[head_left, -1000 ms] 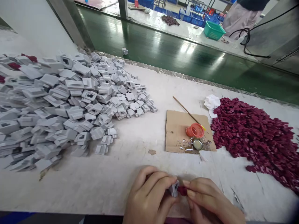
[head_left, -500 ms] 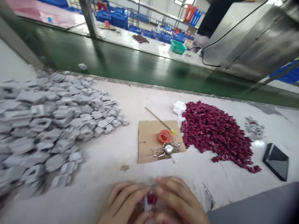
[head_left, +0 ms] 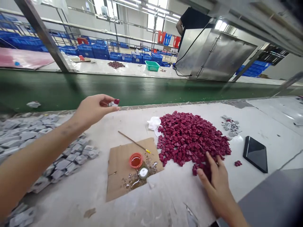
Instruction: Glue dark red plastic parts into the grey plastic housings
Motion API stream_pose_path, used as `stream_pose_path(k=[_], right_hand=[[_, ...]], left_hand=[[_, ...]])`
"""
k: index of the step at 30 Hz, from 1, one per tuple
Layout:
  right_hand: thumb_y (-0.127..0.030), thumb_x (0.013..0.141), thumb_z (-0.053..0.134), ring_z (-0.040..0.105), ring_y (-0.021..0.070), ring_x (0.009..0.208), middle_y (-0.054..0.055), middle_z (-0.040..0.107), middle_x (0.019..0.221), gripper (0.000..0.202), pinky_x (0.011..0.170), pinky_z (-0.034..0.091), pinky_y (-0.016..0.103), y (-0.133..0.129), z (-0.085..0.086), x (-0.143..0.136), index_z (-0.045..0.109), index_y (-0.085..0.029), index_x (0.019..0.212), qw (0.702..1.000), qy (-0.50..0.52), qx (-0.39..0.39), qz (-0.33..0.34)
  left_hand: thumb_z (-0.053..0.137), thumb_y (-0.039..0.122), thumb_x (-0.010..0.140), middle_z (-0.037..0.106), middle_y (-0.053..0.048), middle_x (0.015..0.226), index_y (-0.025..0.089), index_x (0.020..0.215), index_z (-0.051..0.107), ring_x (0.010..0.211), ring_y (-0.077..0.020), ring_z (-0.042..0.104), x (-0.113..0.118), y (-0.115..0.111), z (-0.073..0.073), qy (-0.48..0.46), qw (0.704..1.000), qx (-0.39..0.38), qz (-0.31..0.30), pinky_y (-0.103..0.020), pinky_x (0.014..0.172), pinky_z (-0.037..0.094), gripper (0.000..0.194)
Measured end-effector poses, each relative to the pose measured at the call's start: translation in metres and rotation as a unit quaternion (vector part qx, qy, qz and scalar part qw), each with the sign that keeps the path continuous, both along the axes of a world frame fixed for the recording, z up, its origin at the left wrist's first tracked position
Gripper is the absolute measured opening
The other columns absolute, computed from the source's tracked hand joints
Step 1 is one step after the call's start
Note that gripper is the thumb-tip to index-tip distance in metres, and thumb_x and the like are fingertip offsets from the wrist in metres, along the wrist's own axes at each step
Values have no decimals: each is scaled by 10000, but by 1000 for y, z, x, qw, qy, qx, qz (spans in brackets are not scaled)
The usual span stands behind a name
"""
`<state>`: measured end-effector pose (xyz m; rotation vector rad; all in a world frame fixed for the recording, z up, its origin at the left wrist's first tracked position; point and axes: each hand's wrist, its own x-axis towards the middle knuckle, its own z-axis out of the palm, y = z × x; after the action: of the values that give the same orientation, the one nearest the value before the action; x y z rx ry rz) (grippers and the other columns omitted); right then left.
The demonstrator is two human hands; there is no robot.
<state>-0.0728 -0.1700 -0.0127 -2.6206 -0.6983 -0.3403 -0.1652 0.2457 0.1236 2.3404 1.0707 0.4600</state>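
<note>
My left hand [head_left: 93, 108] pinched a grey-and-red part [head_left: 113, 102] above the green belt [head_left: 142, 90], my right hand [head_left: 216, 179] lay spread, fingertips in the red pile [head_left: 191, 138].

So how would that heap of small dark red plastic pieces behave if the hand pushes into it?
The heap of small dark red plastic pieces looks loose, so it would probably spread rather than move whole. The pieces seem light and stiff. Under the right hand at the heap's edge, single pieces likely skid away, like the stray piece.
</note>
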Motion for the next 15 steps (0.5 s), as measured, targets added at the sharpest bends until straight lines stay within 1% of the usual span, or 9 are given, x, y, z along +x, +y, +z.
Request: stream_pose_path(k=[2,3,5,8,10,12,13,14,15], right_hand=[[-521,947,422,312,382,1370,145,240,1532,574,1001,407,636,11,0,-19,325,-277,1458,999,-17,-21,44],[-484,955,429,315,371,1365,132,238,1535,544,997,416,627,16,1,-26,328,-281,1450,997,-30,-31,64],[-424,968,429,333,349,1344,128,274,1518,497,990,439,587,23,3,-33,354,-255,1430,992,-64,-46,102],[-352,971,444,343,309,1336,122,315,1497,452,979,461,484,25,7,-32,399,-221,1402,977,-104,-61,175],[-332,961,481,323,319,1357,111,327,1494,394,985,437,470,23,8,-28,475,-233,1342,968,-121,-60,212],[-337,941,532,311,361,1364,102,365,1475,309,1010,379,515,19,9,-23,566,-250,1236,964,-142,-46,221],[-350,928,558,320,381,1355,101,396,1454,272,1017,353,534,17,10,-21,604,-251,1177,962,-156,-38,222],[-356,916,580,338,387,1341,101,429,1430,242,1024,339,536,14,11,-20,632,-247,1126,960,-166,-30,224],[-351,909,590,364,377,1326,99,463,1404,218,1030,338,520,12,12,-20,652,-243,1089,957,-172,-22,233]], left_hand=[[668,399,831,689,-75,1112,178,1120,653,966,-239,656,37,15,-9,21,1000,5,-5,-374,819,529,365],[630,396,872,666,-76,1154,152,1143,637,992,-228,653,52,22,-15,32,999,10,-9,-375,842,531,364],[588,377,919,635,-75,1192,127,1157,617,1035,-223,641,78,34,-29,58,998,16,-12,-405,886,528,346],[618,319,914,634,-82,1195,153,1150,612,1057,-230,631,107,45,-50,97,995,19,10,-444,894,531,288],[618,302,915,621,-89,1225,164,1166,606,1084,-233,619,119,47,-60,113,993,22,23,-460,911,524,286],[616,305,916,589,-96,1281,169,1209,585,1133,-253,595,125,47,-63,118,992,29,24,-484,938,507,325],[622,307,911,571,-102,1311,173,1232,573,1154,-263,584,124,47,-61,118,992,33,21,-498,948,501,350],[637,308,901,557,-111,1334,177,1252,560,1169,-272,577,120,46,-55,117,992,37,14,-512,954,498,382],[655,316,885,550,-123,1347,169,1273,547,1184,-281,572,112,45,-45,113,993,42,3,-517,961,494,429]])
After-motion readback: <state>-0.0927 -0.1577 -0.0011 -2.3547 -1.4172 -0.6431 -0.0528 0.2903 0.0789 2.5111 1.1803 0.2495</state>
